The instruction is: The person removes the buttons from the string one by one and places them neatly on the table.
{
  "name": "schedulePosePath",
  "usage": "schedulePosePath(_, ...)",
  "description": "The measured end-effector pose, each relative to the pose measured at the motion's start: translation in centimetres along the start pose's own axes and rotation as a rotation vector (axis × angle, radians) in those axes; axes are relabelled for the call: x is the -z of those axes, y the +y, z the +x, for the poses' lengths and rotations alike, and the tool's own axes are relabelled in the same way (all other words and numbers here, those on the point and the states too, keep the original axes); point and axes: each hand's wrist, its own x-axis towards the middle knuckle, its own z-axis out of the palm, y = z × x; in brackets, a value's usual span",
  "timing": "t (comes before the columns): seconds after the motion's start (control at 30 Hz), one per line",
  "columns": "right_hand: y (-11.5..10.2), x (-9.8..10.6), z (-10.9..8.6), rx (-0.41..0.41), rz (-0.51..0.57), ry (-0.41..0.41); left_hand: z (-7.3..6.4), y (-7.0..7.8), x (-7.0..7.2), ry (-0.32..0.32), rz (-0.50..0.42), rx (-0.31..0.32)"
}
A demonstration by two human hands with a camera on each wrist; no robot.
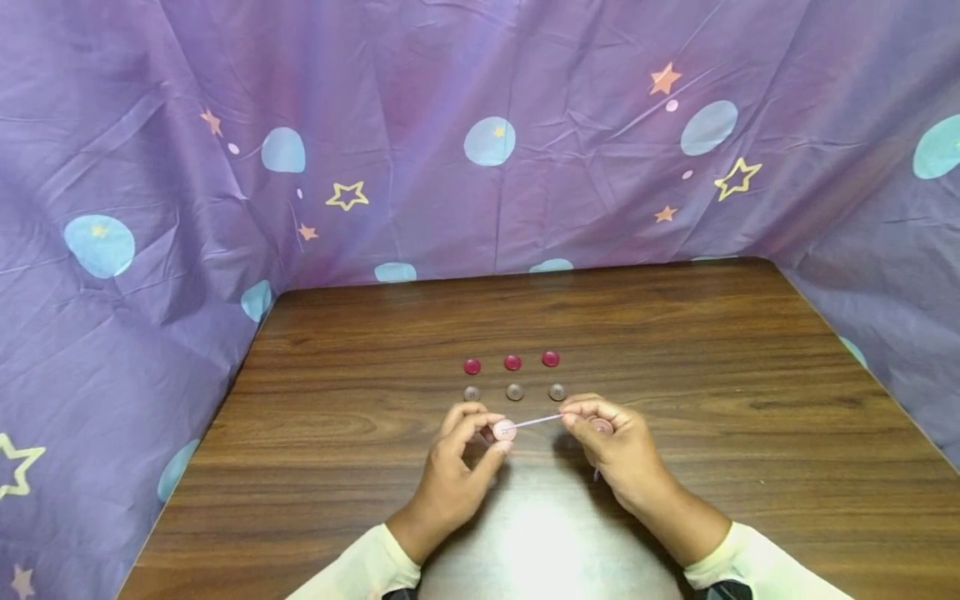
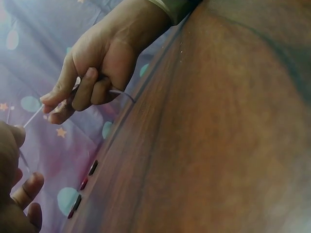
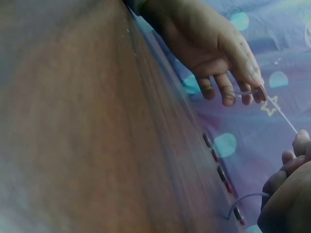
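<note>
clearly pink button (image 1: 502, 432), perhaps lilac string (image 1: 537, 422)

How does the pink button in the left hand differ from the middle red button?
Colour: the pink button is pale, while the middle red button is deep red.
Support: the left hand pinches the pink button; the red button lies flat on the table.
Cord: a pale purple cord runs from the pink button to the right hand; none shows at the red button.
Both are round.

The left hand (image 1: 452, 475) and right hand (image 1: 626, 454) faced each other, apart, each held up in a pinch.
</note>
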Motion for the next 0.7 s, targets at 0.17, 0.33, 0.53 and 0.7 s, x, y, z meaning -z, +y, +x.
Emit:
schedulePosePath(0.17,-0.01,0.24,0.34,0.002,-0.002,0.03,-0.03,-0.37,0.22,0.019,0.018,-0.015)
schedulePosePath(0.33,-0.01,0.55,0.53,0.011,-0.008,0.037,0.0,-0.5,0.36,0.034,0.02,-0.023)
schedulePosePath(0.53,-0.13,0.86,0.8,0.025,-0.017,0.079,0.03,-0.53,0.49,0.042,0.02,-0.028)
schedulePosePath(0.7,-0.19,1.02,0.98,0.027,-0.013,0.106,0.15,-0.56,0.56,0.043,0.021,-0.025)
